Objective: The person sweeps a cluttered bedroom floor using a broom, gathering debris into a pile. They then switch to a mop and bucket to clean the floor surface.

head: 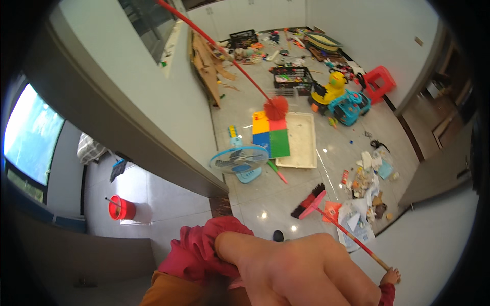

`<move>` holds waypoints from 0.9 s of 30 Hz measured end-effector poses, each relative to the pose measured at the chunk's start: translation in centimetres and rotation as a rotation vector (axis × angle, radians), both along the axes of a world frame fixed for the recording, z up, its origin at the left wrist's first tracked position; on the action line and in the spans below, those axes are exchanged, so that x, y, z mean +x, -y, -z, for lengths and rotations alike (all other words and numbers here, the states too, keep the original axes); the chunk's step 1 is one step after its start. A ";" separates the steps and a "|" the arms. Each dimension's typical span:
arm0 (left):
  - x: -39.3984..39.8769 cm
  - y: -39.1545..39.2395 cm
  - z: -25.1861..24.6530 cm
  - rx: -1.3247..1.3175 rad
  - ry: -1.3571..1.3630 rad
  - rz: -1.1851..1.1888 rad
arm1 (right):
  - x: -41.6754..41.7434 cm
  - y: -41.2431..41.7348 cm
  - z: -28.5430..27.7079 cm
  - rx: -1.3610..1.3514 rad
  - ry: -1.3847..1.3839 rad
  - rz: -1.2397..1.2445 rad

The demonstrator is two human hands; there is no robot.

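My left hand (306, 267), in a dark red sleeve, looms large just below the camera; its fingertips are out of sight, so its grip cannot be told. At the lower right my right hand (391, 276) is closed around the upper end of a broom handle (360, 243). The pink broom head (312, 202) with dark and red bristles rests on the tiled floor. Right of it lies a heap of litter (363, 183), with paper sheets and plastic bags. A long red pole with a round red brush (276, 108) slants above a coloured baseplate (279, 142).
A blue table fan (240, 160) stands by the left wall, beside a white tray (302, 162). Further back are a yellow ride-on toy (335, 88), a red stool (379, 84), black crates (293, 78) and scattered toys. A red bucket (122, 207) stands through the left doorway.
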State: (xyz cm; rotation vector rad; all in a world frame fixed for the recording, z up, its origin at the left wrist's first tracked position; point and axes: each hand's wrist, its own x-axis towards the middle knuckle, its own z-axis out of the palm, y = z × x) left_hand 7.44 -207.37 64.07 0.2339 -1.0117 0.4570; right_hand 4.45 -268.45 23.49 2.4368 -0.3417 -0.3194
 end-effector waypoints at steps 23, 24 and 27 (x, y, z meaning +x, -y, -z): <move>-13.3 -20.2 4.0 0.266 -0.219 -0.680 | -4.7 -40.5 19.4 1.352 -0.665 -0.301; -14.8 -21.9 4.4 0.286 -0.154 -0.793 | -3.9 -43.1 18.8 1.394 -0.713 -0.403; -19.3 -25.8 4.7 0.281 -0.041 -1.114 | -1.5 -50.4 16.4 1.473 -0.834 -0.644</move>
